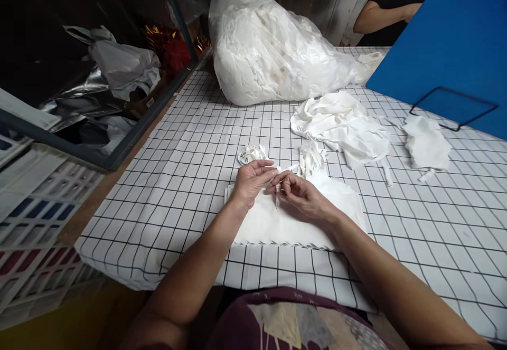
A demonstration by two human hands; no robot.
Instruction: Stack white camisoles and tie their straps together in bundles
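Observation:
My left hand (252, 179) and my right hand (300, 194) meet over a flat stack of white cloth pieces (277, 226) near the table's front edge. Both pinch a thin white cloth strip (278, 194) between their fingertips; its short end hangs down between them. Just beyond the left hand lies a small curled bundle of white strips (252, 153). A second loose bunch of strips (311, 158) lies behind the right hand.
The table wears a white cloth with a black grid (166, 191). A large clear bag stuffed with white fabric (269, 49) sits at the back. Loose white cloth heaps (343, 123) (426, 142), a blue board (455, 49), another person's arm (380, 16).

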